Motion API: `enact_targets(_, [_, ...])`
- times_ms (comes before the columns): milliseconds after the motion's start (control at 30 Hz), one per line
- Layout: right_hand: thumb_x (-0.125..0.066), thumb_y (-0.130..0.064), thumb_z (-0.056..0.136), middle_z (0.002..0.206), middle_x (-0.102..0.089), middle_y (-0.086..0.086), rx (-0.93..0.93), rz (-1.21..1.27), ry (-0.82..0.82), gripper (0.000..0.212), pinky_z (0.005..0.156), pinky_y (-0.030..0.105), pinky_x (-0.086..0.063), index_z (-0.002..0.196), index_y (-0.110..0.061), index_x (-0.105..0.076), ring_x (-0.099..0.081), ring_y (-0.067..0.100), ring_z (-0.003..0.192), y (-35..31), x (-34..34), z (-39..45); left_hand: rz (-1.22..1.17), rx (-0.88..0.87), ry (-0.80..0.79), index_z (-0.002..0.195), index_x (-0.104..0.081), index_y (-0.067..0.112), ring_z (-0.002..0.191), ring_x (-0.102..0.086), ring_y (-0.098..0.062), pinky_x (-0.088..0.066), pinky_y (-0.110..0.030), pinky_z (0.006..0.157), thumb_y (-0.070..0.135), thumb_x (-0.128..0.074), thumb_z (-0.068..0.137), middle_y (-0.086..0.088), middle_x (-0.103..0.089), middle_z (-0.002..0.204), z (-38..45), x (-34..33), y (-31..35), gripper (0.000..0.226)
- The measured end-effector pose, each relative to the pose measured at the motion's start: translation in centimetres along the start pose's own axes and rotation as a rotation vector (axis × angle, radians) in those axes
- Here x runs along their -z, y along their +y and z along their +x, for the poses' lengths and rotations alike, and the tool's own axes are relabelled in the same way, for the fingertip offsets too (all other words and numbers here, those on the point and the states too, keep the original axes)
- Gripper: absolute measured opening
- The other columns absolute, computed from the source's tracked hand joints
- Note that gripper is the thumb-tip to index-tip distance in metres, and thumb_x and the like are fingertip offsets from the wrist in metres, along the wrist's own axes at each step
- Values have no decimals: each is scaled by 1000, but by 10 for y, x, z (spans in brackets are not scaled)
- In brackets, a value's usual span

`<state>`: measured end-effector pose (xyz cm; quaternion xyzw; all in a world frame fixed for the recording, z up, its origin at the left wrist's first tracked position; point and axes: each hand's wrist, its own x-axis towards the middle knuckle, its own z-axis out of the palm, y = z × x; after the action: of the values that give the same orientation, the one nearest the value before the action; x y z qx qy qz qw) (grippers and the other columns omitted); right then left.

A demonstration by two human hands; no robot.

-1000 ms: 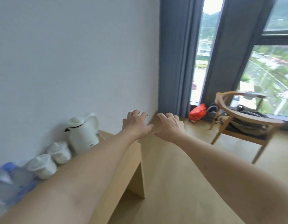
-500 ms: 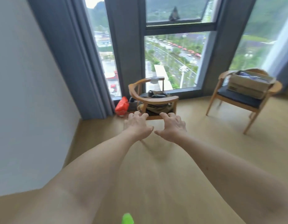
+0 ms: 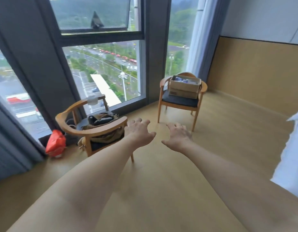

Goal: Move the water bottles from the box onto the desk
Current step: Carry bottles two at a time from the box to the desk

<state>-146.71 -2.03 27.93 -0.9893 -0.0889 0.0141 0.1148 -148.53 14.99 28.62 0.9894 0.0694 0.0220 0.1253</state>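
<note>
Pale wooden floor (image 3: 228, 148) under both hands: left hand (image 3: 139, 133) and right hand (image 3: 178, 137) spread wide, holding nothing. Open brown cardboard box (image 3: 184, 88) sits on wooden armchair (image 3: 179, 101) at one o'clock.

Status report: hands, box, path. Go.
Left hand and right hand open, empty. Box on far chair, out of reach. Bare floor between.

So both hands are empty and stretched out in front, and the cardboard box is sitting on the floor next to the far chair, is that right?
Not quite. The left hand and right hand are indeed empty and stretched out in front, but the cardboard box is not on the floor: the head view shows it resting on the dark seat of the far chair, between its curved wooden arms.
</note>
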Motion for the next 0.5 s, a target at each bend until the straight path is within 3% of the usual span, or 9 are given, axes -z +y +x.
enact_targets(200, [-69,-51,86,142,-47,5,-93,-12,10,70,101,46,-39,147,-35,-40,-42,29,131,6,3,79,-10,-118,-44,146,-46,35,139,-36,-31,-39,-53,105,62,-57,89,-5,-42,153,105,-3,2,64])
enact_targets(500, [-65,-47,90,153,-37,7,-169,-60,-75,67,109,49,-32,149,-36,-36,-33,32,139,36,-14,189,16,-219,-123,145,-45,38,138,-39,-31,-42,-51,105,65,-52,87,-6,-44,152,232,-46,20,65])
